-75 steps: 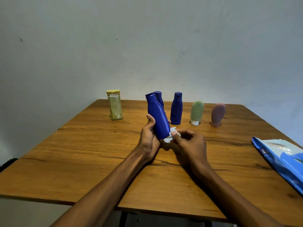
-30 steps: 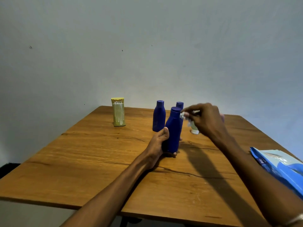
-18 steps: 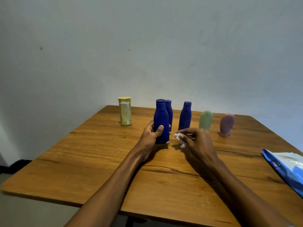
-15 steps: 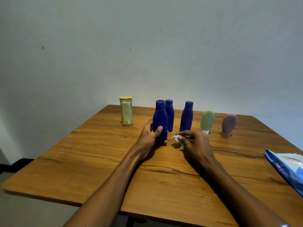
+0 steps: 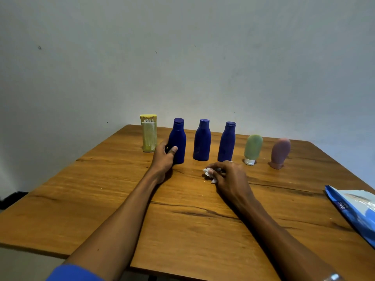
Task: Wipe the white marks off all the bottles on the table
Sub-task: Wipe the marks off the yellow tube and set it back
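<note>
I see a wooden table [image 5: 101,199] pushed against a plain grey wall [image 5: 182,57], its grain dark-streaked. Along the far edge six bottles stand in a row: one yellow bottle [image 5: 149,133] at the left, streaked with white marks, then three blue bottles, then a green tube [image 5: 252,149] and a pink tube [image 5: 280,152] standing cap-down. My left hand [image 5: 164,159] curls round the first blue bottle [image 5: 178,141], thumb across its front, the bottle upright on the wood just beside the yellow one. The middle blue [image 5: 202,139] and right blue [image 5: 227,141] stand free. My right hand [image 5: 229,177] rests on the table in front of the right blue bottle, fingers pinching one crumpled white wipe [image 5: 209,173]. One blue wipe pack [image 5: 357,209] lies at the right edge, well apart from the row.
</note>
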Demonstrator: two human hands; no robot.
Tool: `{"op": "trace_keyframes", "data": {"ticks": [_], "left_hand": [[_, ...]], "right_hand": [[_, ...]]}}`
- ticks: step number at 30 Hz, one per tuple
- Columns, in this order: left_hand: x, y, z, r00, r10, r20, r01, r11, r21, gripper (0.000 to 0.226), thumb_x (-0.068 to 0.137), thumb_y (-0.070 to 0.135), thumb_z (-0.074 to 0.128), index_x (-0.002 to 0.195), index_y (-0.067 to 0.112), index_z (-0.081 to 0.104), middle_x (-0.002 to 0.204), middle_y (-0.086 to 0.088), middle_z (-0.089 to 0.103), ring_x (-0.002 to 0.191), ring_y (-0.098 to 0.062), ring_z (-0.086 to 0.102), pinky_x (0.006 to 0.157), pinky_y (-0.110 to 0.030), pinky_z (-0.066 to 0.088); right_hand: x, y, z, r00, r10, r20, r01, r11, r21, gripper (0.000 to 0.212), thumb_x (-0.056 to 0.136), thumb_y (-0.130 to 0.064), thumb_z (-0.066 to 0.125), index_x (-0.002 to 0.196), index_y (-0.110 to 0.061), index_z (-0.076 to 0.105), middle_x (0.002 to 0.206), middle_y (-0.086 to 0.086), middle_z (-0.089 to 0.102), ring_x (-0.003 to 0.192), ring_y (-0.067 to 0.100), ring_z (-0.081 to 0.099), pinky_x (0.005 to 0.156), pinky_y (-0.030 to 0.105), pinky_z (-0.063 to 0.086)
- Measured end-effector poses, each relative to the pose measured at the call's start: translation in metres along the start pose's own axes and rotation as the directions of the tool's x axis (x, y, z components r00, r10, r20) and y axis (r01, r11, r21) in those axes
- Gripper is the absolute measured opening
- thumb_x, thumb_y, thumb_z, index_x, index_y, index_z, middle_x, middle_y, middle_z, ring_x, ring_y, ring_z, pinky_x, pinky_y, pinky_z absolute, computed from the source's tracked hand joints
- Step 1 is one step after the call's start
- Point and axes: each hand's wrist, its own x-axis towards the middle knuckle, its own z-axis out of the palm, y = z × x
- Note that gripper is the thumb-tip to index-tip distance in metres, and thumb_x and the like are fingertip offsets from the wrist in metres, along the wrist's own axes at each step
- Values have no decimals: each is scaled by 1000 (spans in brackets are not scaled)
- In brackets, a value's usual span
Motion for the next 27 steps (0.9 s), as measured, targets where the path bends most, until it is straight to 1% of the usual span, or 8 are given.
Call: {"op": "trace_keyframes", "data": {"ticks": [2, 6, 9, 12, 16, 18, 22, 27], "left_hand": [[8, -2, -1, 1000, 9, -10, -9, 1000, 2, 42, 105, 1, 46, 146, 9, 47, 133, -5, 59, 123, -22, 57, 96, -37, 49], [22, -6, -2, 999, -8, -31, 8, 1000, -1, 43, 104, -1, 46, 146, 10, 45, 133, -5, 56, 124, -22, 55, 101, -42, 50], [31, -9, -1, 999, 2, -32, -1, 999, 32, 46, 103, -4, 46, 147, 9, 44, 136, -5, 55, 123, -18, 52, 97, -36, 47], [38, -11, -1, 1000, 5, -12, -4, 998, 66, 49, 101, -7, 47, 147, 10, 43, 137, -4, 53, 123, -16, 50, 97, -34, 45], [46, -13, -5, 1000, -11, 20, 9, 994, 106, 54, 99, -9, 47, 149, 11, 41, 147, -5, 50, 131, -16, 46, 106, -36, 44], [48, -14, -6, 999, -20, 36, 15, 993, 120, 54, 100, -10, 46, 149, 12, 40, 148, -6, 48, 130, -15, 45, 108, -37, 44], [51, -17, -9, 997, -53, 53, 47, 991, 123, 52, 100, -9, 45, 149, 10, 40, 151, -10, 48, 140, -25, 45, 115, -47, 42], [55, -19, -11, 994, -99, 53, 93, 991, 97, 54, 99, -11, 47, 149, 9, 40, 152, -12, 47, 142, -28, 44, 115, -50, 42]], "right_hand": [[0, 0, 1, 1000, -12, -14, 12, 1000, -20, 22, 98, -24, 67, 118, -24, 75, 113, -7, 72, 97, -2, 59, 78, 10, 46], [2, 3, 3, 999, -19, -38, 18, 1000, -22, 21, 98, -25, 67, 117, -24, 75, 112, -7, 72, 97, -1, 61, 76, 10, 46], [4, 5, 4, 999, -29, -36, 27, 998, -53, 22, 98, -24, 67, 119, -24, 75, 116, -7, 72, 100, -2, 59, 74, 7, 43], [5, 7, 6, 999, -22, -37, 20, 998, -57, 22, 98, -23, 67, 118, -24, 75, 115, -8, 73, 96, -5, 57, 71, 5, 41], [5, 9, 6, 999, -21, -47, 19, 999, -36, 21, 97, -23, 68, 117, -24, 76, 112, -10, 74, 93, -11, 58, 72, 5, 43], [6, 10, 7, 999, -17, -50, 16, 1000, -27, 22, 97, -24, 68, 117, -25, 75, 112, -10, 73, 96, -9, 59, 73, 6, 44], [6, 10, 7, 999, -5, -41, 4, 1000, -19, 22, 97, -23, 68, 118, -26, 75, 113, -10, 73, 95, -8, 58, 72, 8, 43], [5, 11, 6, 998, -4, -55, 3, 1000, -13, 22, 97, -22, 68, 117, -25, 74, 114, -8, 73, 97, -4, 59, 74, 8, 42]]}}
